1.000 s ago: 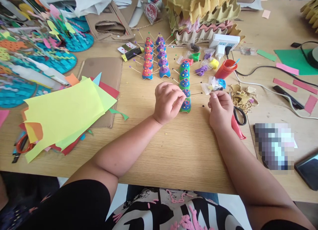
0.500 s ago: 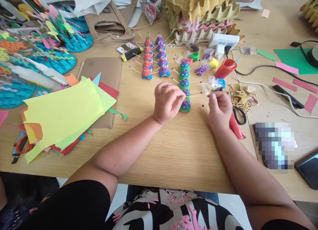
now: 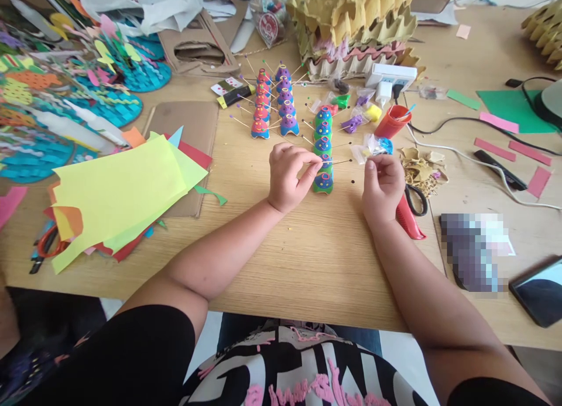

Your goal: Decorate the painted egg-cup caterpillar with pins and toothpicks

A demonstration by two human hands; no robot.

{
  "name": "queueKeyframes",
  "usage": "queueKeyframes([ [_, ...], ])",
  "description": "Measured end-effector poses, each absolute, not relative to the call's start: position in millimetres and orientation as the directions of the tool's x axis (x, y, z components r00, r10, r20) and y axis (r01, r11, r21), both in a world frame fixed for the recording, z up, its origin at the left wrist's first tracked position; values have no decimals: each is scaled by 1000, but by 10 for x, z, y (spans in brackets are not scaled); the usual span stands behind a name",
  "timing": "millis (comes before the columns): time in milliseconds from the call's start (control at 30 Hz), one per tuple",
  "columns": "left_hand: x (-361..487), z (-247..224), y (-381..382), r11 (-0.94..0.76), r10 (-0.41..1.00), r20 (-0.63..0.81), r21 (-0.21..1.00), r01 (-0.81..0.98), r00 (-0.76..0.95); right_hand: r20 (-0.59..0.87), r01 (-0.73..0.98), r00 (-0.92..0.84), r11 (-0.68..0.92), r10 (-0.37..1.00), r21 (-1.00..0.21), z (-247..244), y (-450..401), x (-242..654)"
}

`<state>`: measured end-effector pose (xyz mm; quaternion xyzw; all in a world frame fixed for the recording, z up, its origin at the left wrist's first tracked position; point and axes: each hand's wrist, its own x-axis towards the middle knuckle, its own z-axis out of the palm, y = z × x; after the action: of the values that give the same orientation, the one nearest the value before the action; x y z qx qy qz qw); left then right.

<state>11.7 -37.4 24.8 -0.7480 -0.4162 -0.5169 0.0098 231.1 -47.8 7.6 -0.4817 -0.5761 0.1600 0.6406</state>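
My left hand (image 3: 290, 176) is closed in a pinch, thumb against forefinger, on a thin pale stick that points right. Just behind its fingertips stands a blue-and-green egg-carton caterpillar (image 3: 324, 182), with pink rings, yellow dots and black-tipped sticks at its sides. To the right of it hovers my right hand (image 3: 383, 183), thumb pressed to curled fingers; whatever it holds is too small to make out. Farther back are a red-and-blue caterpillar (image 3: 260, 127) and a purple-and-blue caterpillar (image 3: 289, 125), side by side, with thin sticks poking out.
Yellow paper sheets (image 3: 118, 189) lie on cardboard at left, near blue woven discs (image 3: 109, 110). Egg trays (image 3: 351, 20) are stacked behind. A red cup (image 3: 392, 123), a power adapter (image 3: 390, 77), scissors (image 3: 416, 200), clay bags (image 3: 371, 147) and a phone (image 3: 540, 292) lie at right.
The view has shifted slightly, so the table items sit a little differently in the picture. Both hands keep their pinched pose, with the left hand still beside the blue-and-green caterpillar.
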Motion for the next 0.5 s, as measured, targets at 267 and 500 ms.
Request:
queueKeyframes([
  [267,163,355,-443,-650,731,683,704,287,-19,555,290,359,476,751,-831,-12,-396,2345],
  [500,212,623,-635,-130,991,103,878,-461,-84,573,292,397,493,717,-819,44,-411,2298],
])
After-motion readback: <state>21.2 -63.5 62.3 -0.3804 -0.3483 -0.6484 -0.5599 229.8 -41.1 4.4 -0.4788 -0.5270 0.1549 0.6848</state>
